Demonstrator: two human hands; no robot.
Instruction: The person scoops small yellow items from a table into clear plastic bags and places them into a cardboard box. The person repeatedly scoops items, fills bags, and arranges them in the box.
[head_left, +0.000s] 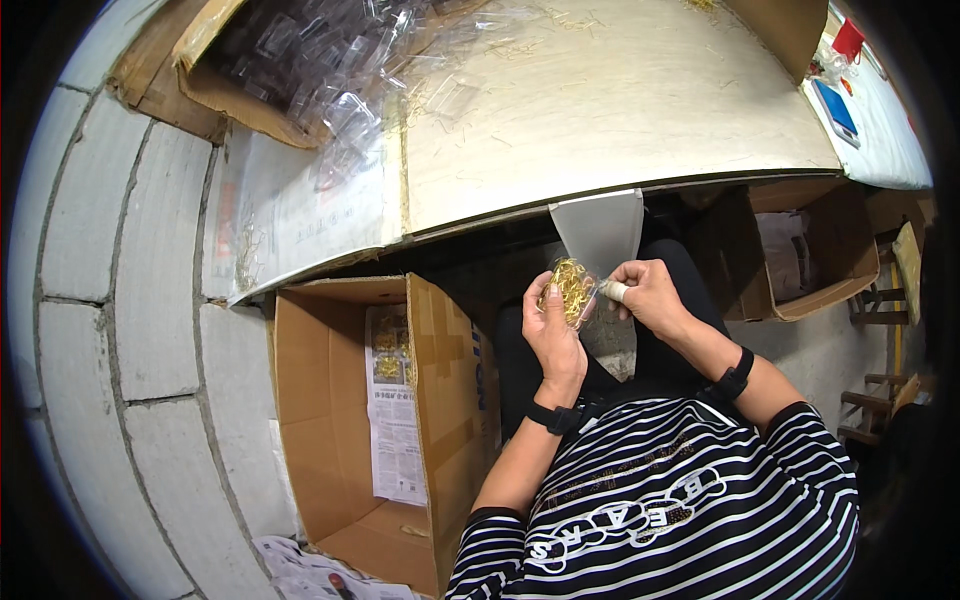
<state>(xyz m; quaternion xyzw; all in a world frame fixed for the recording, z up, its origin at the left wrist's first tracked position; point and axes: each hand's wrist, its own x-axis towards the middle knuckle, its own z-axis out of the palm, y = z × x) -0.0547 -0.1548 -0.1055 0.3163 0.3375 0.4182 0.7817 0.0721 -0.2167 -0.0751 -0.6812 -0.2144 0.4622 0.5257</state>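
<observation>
My left hand (552,338) is closed around a small clear plastic box (569,291) packed with thin gold-coloured wire pieces, thumb on the near side. At the box's right edge, the fingers of my right hand (652,297) pinch together on the clear plastic. A pale wrap covers one of those fingers. Whether they grip a lid or the box wall is too small to tell. Both hands are above my lap, just in front of the table edge. Below them a grey panel (600,222) slopes down from the table.
A pale worktable (620,110) spans the far side, with loose gold wires. Far left, a carton (215,95) spills clear plastic boxes (350,110). An open carton (320,400) lined with newspaper holds filled boxes at left. Another carton (825,275) and a blue device (835,112) are right.
</observation>
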